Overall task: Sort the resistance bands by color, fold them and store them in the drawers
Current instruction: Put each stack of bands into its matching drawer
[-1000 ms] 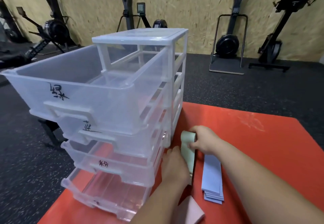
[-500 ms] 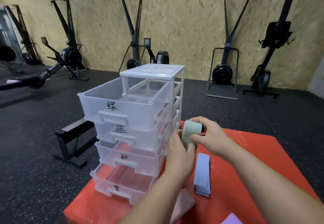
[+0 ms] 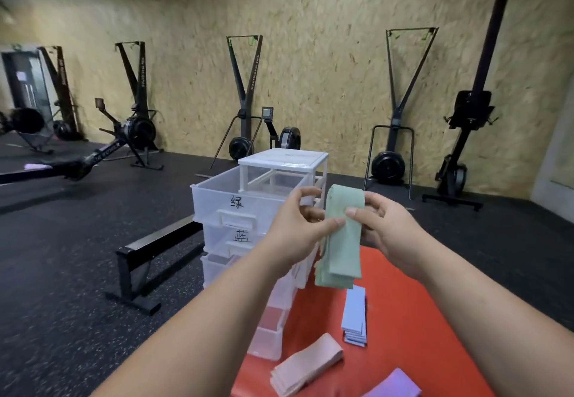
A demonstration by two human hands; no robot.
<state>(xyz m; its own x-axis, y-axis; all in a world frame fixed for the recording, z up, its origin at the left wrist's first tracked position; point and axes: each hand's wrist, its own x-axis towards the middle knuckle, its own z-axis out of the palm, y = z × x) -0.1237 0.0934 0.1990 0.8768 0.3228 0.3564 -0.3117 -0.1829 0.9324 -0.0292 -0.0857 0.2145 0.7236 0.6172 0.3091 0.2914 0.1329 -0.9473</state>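
Both hands are raised in the middle of the frame, pinching a stack of green bands (image 3: 341,235) between them. The left hand (image 3: 298,228) grips the stack's left edge with thumb in front and fingers curled behind; the right hand (image 3: 382,225) clamps the right edge the same way, thumb across the front. The bands are folded over at the top and hang down, their loose ends clear of the table.

Below them the table (image 3: 435,303) is a red surface filling the lower right of the frame. On it lie a neat pile of blue bands (image 3: 354,319) just under the green ones, a pile of pink bands (image 3: 306,365) near the bottom centre, and a purple band (image 3: 396,384) cut off by the bottom edge.

The clear plastic drawer unit (image 3: 279,163) stands on the table's left edge, behind the left wrist. Its top drawer (image 3: 223,200) is pulled out and bears a handwritten mark; the drawer below (image 3: 223,238) is marked too, and the lower ones are partly hidden by the forearm.

The room is a gym — dark speckled rubber floor (image 3: 62,288), a chipboard wall (image 3: 310,70) across the upper frame, and black exercise machines (image 3: 245,101) lined up against it. A low black bench frame (image 3: 149,260) sits on the floor left of the drawers.
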